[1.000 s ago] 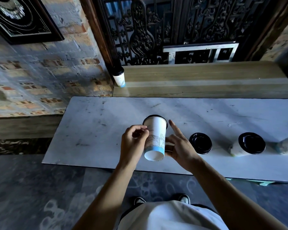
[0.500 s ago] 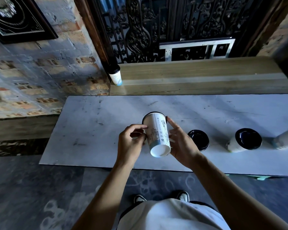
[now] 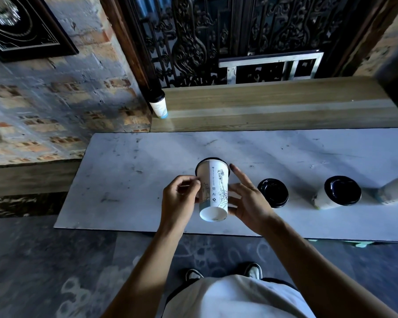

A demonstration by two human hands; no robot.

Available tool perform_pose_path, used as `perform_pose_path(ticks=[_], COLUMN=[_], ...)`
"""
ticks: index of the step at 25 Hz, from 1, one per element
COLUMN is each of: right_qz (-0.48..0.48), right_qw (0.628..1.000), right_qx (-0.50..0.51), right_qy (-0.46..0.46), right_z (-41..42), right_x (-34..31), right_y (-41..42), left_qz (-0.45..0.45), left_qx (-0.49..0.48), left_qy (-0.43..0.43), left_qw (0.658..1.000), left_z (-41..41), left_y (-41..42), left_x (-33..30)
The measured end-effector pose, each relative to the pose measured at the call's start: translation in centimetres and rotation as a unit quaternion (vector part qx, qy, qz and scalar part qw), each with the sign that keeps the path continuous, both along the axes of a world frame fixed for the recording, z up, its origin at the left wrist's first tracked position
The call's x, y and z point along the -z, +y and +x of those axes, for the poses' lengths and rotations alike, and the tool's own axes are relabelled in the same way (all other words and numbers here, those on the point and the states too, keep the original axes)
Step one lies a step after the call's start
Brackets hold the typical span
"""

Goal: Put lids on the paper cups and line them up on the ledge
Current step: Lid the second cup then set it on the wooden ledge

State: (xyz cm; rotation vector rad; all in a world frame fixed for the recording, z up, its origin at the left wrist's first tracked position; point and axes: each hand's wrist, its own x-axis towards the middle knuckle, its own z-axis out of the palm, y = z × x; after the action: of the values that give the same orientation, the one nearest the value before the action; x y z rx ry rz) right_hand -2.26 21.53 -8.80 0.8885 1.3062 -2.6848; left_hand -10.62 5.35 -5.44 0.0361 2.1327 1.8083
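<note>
A white paper cup (image 3: 213, 189) with line drawings and a black lid on its far end is held tilted, its base toward me, above the white slab (image 3: 129, 180). My left hand (image 3: 179, 198) pinches its left side. My right hand (image 3: 248, 203) presses its right side with fingers spread. A loose black lid (image 3: 272, 192) lies on the slab just right of my right hand. Further right lies a lidded cup (image 3: 336, 193) on its side, and another cup (image 3: 396, 191) at the frame edge. One lidded cup (image 3: 159, 105) stands upright at the left end of the wooden ledge (image 3: 273, 106).
A brick wall (image 3: 55, 115) rises at the left with a dark framed picture (image 3: 21, 26). An ornate black metal grille (image 3: 216, 37) stands behind the ledge. My shoes (image 3: 194, 275) are on the dark patterned floor below the slab's near edge.
The cup has tipped further, so its base now faces me, and it has turned in my hands. My right fingers have spread along its side.
</note>
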Motion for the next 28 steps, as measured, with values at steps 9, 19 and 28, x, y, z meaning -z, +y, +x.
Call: perform_pose_path(ticks=[9,19,28], right_qz=[-0.033,0.005,-0.028], right_qw=[0.999,0.999,0.999], right_qx=[0.011,-0.030,-0.007], right_qy=[-0.024,-0.012,-0.032], right_z=[-0.4,0.2,-0.2], right_x=[0.9,0.2,-0.2], right_y=[-0.4,-0.1,0.4], left_qz=[0.031,-0.011,0.051], left_qx=[0.008,0.049,0.023], left_qy=[-0.008,0.143,0.065], left_qw=[0.999,0.988,0.996], left_z=[0.5,0.6,0.3], left_y=[-0.4,-0.9,-0.4], left_x=[0.4,1.2,0.9])
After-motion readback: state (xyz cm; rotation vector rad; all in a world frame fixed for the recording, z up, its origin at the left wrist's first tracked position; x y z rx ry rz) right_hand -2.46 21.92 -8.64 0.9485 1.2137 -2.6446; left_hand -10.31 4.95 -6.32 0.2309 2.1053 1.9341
